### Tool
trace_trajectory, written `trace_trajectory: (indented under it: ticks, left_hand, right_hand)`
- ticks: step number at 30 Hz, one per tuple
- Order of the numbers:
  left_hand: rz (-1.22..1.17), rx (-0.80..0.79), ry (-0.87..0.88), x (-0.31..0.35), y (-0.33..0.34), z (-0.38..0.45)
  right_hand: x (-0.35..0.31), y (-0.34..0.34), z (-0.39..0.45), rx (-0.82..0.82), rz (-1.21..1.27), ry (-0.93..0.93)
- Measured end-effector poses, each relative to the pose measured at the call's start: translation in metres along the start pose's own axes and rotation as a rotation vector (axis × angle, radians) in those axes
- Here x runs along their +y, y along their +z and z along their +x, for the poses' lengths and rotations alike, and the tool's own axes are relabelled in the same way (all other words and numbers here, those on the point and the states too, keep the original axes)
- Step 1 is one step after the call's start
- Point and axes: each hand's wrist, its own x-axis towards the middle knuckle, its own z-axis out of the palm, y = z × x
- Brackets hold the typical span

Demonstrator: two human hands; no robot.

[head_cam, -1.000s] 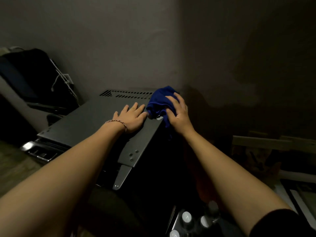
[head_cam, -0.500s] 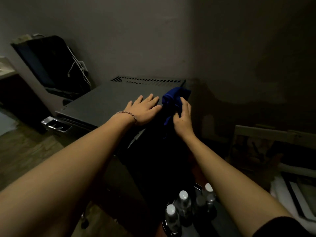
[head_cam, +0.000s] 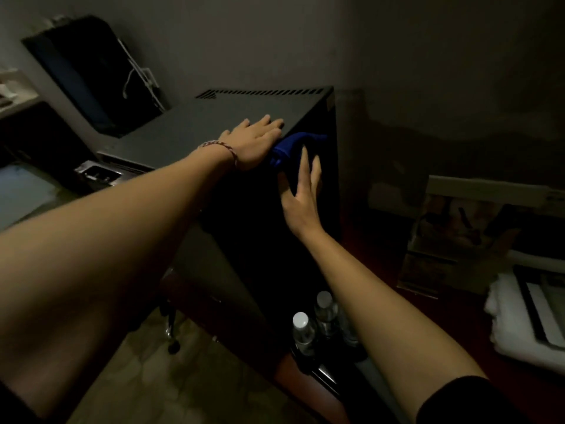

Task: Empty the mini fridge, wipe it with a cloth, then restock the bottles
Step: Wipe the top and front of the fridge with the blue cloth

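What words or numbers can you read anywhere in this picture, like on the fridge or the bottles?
No text can be read here.
Bottles: any labels are too dark and blurred to read.
Mini fridge: only vent slots show on its top, no words or logo.
Blue cloth: plain, no print visible.
Framed picture leaning on the right: too dim and blurred to tell if it carries writing.

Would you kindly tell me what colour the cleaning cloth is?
The crumpled cloth is deep blue, seen in the head view, the only one.
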Motion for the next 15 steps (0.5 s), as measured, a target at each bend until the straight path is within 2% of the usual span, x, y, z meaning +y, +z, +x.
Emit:
trace_trajectory:
  ticks: [3, 6, 15]
  left_hand:
    - [-0.032, 0.010, -0.017, -0.001, 0.004, 0.003]
    - [-0.037, -0.009, -0.043, -0.004, 0.003, 0.007]
    - [-0.021, 0.012, -0.076, 0.000, 0.005, 0.010]
  right_hand:
    - [0.009, 0.000, 0.012, -0.011, -0.107, -0.056]
    - [0.019, 0.001, 0.026, 0.052, -0.226, -0.138]
    - [0.029, -0.015, 0.101, 0.188, -0.313, -0.038]
